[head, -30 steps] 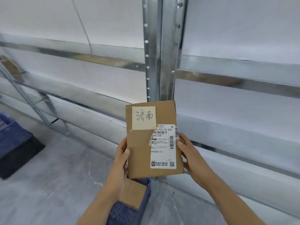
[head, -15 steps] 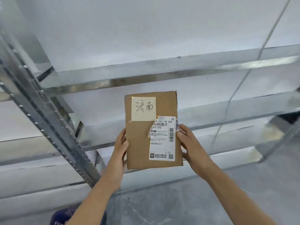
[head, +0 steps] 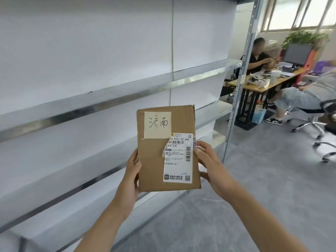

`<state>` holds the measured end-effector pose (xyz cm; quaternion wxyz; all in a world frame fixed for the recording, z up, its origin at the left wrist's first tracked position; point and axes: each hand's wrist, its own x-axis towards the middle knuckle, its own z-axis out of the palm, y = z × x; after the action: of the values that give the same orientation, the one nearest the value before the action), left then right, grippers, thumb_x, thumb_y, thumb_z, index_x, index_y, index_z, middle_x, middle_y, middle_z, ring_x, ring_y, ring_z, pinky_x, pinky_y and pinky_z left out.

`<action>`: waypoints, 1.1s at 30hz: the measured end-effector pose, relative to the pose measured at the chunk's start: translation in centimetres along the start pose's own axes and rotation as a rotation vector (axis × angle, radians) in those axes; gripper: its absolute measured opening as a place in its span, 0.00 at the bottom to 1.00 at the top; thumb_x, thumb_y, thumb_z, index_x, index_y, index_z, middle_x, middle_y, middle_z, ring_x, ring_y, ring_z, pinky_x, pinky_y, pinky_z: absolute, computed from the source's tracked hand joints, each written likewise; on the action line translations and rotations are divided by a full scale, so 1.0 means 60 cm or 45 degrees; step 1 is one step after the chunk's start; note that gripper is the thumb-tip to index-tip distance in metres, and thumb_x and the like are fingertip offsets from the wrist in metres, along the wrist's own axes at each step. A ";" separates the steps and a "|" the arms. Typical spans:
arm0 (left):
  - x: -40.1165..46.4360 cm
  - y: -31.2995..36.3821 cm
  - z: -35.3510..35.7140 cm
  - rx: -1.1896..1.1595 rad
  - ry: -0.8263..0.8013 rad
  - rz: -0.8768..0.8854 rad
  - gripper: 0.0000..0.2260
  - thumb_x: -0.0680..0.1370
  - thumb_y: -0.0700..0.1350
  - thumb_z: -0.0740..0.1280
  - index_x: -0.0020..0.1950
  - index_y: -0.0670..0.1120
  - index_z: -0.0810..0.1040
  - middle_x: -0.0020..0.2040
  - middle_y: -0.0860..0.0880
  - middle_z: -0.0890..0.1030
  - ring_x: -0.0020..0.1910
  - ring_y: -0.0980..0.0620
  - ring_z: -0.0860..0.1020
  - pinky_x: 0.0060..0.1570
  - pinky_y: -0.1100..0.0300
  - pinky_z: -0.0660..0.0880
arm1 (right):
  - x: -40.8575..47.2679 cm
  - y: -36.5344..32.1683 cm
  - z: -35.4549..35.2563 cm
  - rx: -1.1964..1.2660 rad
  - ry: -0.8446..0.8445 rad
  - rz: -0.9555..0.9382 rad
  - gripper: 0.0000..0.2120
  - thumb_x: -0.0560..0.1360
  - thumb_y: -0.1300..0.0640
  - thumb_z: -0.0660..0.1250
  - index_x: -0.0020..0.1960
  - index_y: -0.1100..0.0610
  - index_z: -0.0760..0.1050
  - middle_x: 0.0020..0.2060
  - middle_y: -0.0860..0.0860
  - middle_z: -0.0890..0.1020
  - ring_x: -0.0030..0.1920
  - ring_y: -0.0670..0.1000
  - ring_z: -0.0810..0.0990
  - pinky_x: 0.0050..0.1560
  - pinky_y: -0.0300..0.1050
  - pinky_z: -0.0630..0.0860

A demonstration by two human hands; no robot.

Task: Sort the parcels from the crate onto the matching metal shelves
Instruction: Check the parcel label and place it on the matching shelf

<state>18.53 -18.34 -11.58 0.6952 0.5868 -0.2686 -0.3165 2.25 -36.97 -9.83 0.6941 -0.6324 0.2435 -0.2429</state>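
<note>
I hold a flat brown cardboard parcel (head: 154, 160) upright in front of me, in the lower middle of the view. It carries a pale handwritten note at the top and a white shipping label at the right. My left hand (head: 131, 174) grips its left edge and my right hand (head: 209, 164) grips its right edge. Behind and to the left run the metal shelves (head: 101, 99), bare in this view. The crate is out of sight.
A metal upright post (head: 240, 79) ends the shelving at the right. Beyond it stand a wooden desk (head: 261, 88) with a monitor and clutter, two seated people and office chairs (head: 309, 122). Grey floor (head: 263, 188) spreads to the right.
My view has swung to the right along the shelving. The crate and left post have dropped out of view and the office area has appeared. The parcel stays held in both hands.
</note>
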 end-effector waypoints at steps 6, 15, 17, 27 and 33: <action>0.045 0.006 0.118 0.046 -0.096 -0.009 0.23 0.79 0.61 0.61 0.74 0.65 0.70 0.72 0.59 0.78 0.73 0.52 0.75 0.64 0.38 0.79 | -0.012 -0.020 -0.114 0.004 0.160 -0.034 0.09 0.86 0.47 0.57 0.63 0.44 0.74 0.59 0.48 0.84 0.62 0.47 0.82 0.52 0.50 0.79; 0.150 -0.009 0.249 0.067 -0.195 -0.050 0.21 0.76 0.61 0.62 0.67 0.56 0.72 0.65 0.54 0.83 0.65 0.52 0.80 0.51 0.51 0.81 | 0.017 -0.054 -0.240 0.013 0.372 -0.036 0.11 0.86 0.47 0.56 0.63 0.50 0.71 0.60 0.49 0.83 0.62 0.45 0.81 0.47 0.47 0.80; 0.181 -0.017 0.269 0.071 -0.217 -0.060 0.22 0.76 0.61 0.62 0.68 0.56 0.72 0.66 0.54 0.82 0.67 0.51 0.80 0.52 0.51 0.82 | 0.038 -0.060 -0.265 -0.002 0.392 -0.030 0.10 0.86 0.46 0.56 0.64 0.47 0.71 0.60 0.48 0.83 0.62 0.45 0.81 0.50 0.50 0.81; 0.401 -0.036 0.365 0.038 -0.291 -0.110 0.21 0.78 0.60 0.66 0.68 0.55 0.70 0.66 0.52 0.81 0.64 0.51 0.80 0.54 0.49 0.80 | 0.218 -0.085 -0.379 -0.062 0.454 -0.053 0.12 0.86 0.45 0.56 0.68 0.41 0.70 0.63 0.47 0.82 0.63 0.47 0.82 0.54 0.53 0.82; 0.528 -0.040 0.410 0.085 -0.369 -0.105 0.23 0.73 0.58 0.66 0.68 0.56 0.71 0.56 0.62 0.85 0.63 0.50 0.80 0.58 0.45 0.80 | 0.321 -0.098 -0.449 -0.053 0.523 -0.079 0.09 0.86 0.45 0.57 0.63 0.43 0.72 0.61 0.49 0.82 0.61 0.46 0.82 0.62 0.54 0.79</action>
<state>20.68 -58.39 -9.78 0.6155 0.5684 -0.3521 -0.4172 -0.58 -70.32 -6.78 0.6089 -0.5908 0.3653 -0.3831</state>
